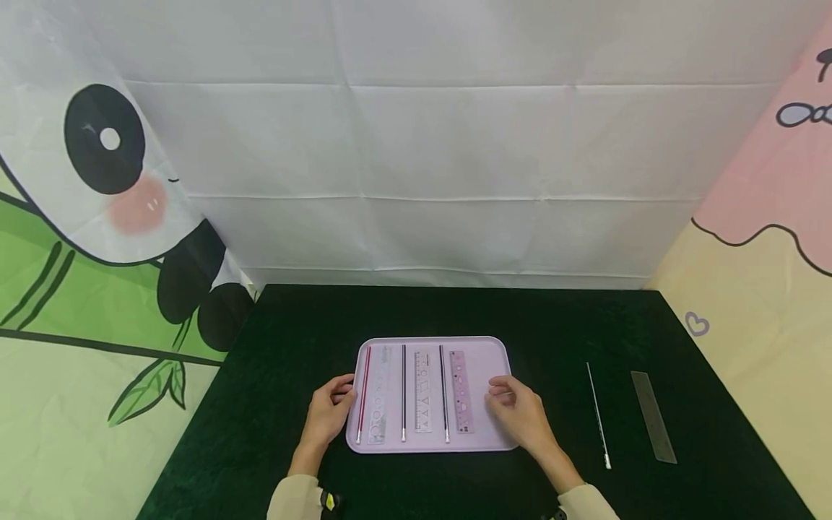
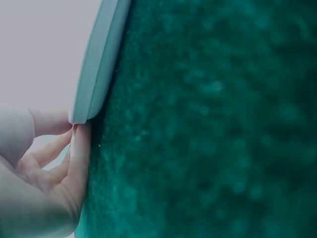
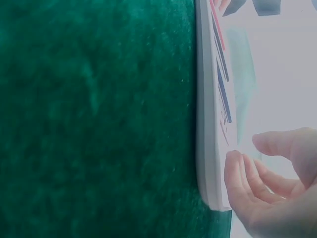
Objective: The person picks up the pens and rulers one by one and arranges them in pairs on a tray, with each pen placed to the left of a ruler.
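A lilac tray [image 1: 484,354] lies on the dark green table. My left hand [image 1: 327,412] is at its left edge; in the left wrist view, thumb and fingers pinch the tray's rim [image 2: 96,64]. Over the tray's right side hovers my right hand [image 1: 522,417], fingers loosely bent and thumb apart, nothing held. From left to right on the tray are a red pencil [image 1: 364,393], a clear stencil ruler [image 1: 378,419], a dark pencil [image 1: 404,393], another clear stencil ruler [image 1: 422,393], a second dark pencil [image 1: 444,393] and a pink ruler [image 1: 461,392].
Right of the tray, a thin whitish pencil [image 1: 599,415] and a grey translucent ruler [image 1: 653,417] lie on the green tablecloth [image 1: 539,318]. A white cloth wall [image 1: 442,144] stands behind the table, with cartoon-printed cloths at both sides.
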Demonstrator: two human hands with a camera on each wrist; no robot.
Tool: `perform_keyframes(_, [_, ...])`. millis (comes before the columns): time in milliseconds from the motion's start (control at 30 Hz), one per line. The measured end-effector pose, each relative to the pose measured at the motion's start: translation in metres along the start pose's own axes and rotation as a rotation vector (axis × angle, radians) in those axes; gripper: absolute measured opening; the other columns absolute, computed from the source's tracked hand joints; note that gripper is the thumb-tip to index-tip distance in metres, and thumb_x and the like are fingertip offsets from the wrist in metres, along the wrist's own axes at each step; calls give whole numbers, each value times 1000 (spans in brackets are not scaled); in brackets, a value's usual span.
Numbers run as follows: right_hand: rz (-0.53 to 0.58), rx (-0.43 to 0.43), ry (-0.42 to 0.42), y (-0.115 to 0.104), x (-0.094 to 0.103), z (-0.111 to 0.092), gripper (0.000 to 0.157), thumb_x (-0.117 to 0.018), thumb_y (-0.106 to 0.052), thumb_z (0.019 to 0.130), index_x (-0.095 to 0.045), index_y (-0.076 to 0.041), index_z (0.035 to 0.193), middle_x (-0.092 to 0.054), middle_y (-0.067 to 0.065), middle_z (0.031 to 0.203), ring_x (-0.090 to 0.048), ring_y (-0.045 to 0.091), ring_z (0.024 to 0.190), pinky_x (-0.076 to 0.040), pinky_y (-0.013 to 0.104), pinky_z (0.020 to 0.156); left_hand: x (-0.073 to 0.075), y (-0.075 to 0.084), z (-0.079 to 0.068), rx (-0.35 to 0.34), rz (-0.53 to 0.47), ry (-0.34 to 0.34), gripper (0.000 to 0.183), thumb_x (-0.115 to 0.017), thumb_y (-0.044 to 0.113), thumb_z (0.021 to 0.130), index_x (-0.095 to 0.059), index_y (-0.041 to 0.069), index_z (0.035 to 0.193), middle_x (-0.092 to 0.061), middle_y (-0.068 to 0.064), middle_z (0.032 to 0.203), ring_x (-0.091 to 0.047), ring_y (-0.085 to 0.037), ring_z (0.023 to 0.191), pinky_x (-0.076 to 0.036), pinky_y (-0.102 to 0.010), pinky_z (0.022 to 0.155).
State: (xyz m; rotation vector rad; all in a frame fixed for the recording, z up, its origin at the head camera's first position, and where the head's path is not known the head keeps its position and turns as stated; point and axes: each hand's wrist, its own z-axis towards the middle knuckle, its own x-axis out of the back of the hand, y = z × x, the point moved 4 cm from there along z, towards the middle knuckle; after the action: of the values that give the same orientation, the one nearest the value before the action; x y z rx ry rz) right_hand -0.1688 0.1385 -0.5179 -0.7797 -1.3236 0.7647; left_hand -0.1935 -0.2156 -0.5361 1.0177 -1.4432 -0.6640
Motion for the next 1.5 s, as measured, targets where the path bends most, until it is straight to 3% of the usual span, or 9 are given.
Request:
perform_keyframes(467, [45,6,25,14,14,-1,25,-74,-5,93,-69,-4,117,-72,6,103,-69,18,93,-54,21,83,-1,0,1,-20,-4,5,35,-58,8,104,-60,3,138,-63,-17,122,-59,-28,104,-50,-40,88])
perform_keyframes(933, [104,51,28,24,26,-4,26,-74,-6,94,-69,-5,120,-71,6,106,-69,18,94,-55,22,80,-2,-1,1,-16,-4,3,36,-58,9,104,-59,3,139,-63,-17,124,-60,-28,104,-51,-42,89])
perform_keyframes(1500, [56,-4,27,33,46,-9,29,-72,-7,96,-66,-4,125,-70,8,111,-68,19,96,-55,21,79,-3,-2,2,-5,-13,13,36,-59,10,103,-60,6,139,-64,-14,122,-60,-27,103,-51,-39,88])
